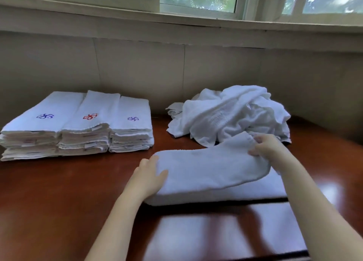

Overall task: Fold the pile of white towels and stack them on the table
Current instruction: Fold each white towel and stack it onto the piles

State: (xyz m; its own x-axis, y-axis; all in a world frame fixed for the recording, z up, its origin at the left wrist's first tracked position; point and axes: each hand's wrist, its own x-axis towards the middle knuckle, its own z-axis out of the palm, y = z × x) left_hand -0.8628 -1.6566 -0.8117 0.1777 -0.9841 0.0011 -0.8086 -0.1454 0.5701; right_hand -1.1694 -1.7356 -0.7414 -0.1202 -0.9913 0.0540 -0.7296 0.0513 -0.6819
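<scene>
Towel in work (208, 174): white terry cloth, thick and nubbly, folded into a long band with soft edges. It lies on the near middle of the counter (59, 192), a glossy reddish-brown wood surface. The top layer is doubled over, with a rounded fold along the near right edge.

Unfolded pile (231, 115): white towels crumpled in a loose mound at the back right of the counter, just behind the towel's right end.

Folded stacks (78, 127): three flat rectangular stacks set side by side at the back left, touching one another. The top towels carry embroidered marks: blue, red, blue.

My left hand (151, 174) rests flat on the towel's left end, with its fingers (152, 159) nearly straight and slightly spread, pressing the cloth down. My right hand (269, 149) grips the raised right end of the top layer, its fingers curled and clamped on the fabric.
</scene>
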